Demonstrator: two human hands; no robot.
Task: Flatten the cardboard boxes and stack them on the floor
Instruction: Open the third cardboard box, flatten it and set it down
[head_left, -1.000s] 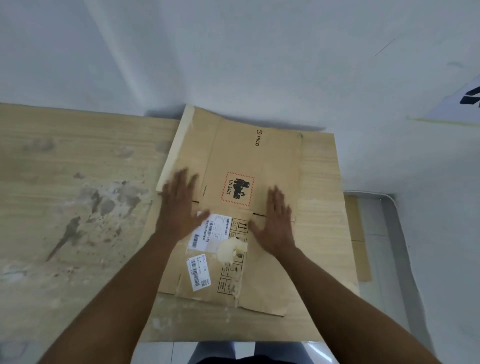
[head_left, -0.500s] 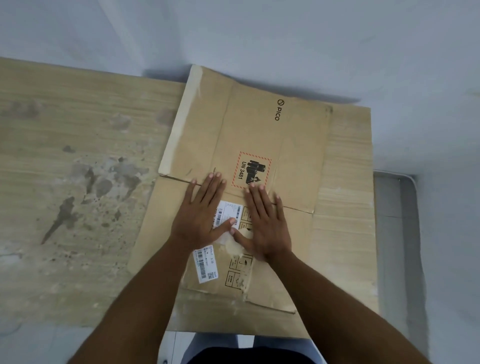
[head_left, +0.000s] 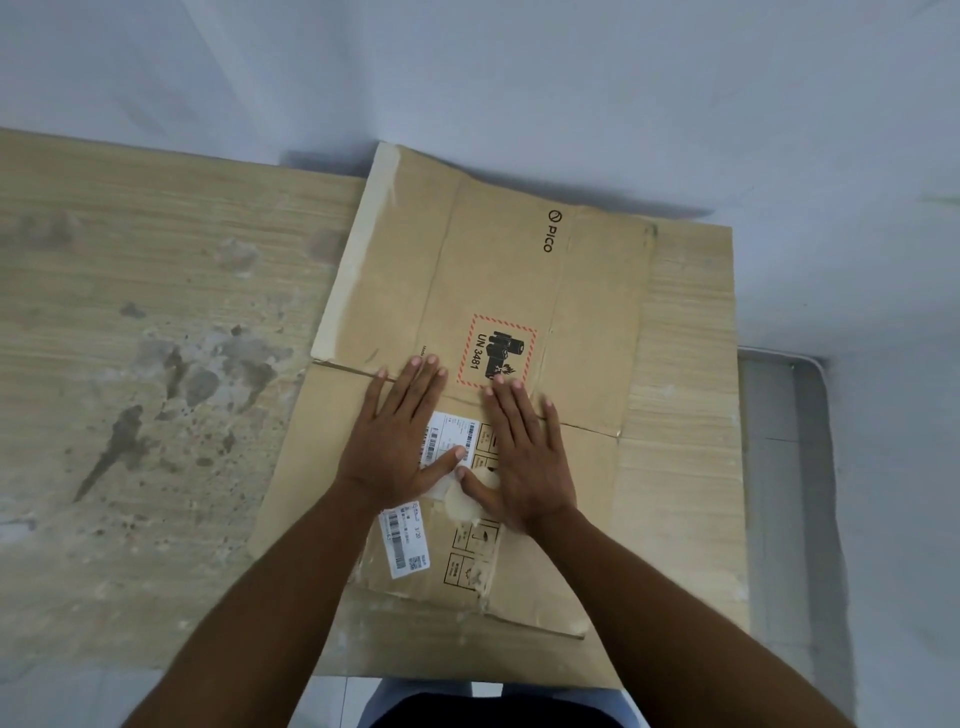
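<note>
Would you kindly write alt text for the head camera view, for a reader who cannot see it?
Seen from above, a person's left hand and right hand press palm-down, side by side, on a flattened cardboard box lying on a stained wooden table against a pale wall. The box shows a red-bordered UN 3481 label, the word PICO and white shipping labels.

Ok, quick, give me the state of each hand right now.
Left hand: open, palm flat on the flattened cardboard box, holding nothing.
Right hand: open, palm flat on the same box, holding nothing.
</note>
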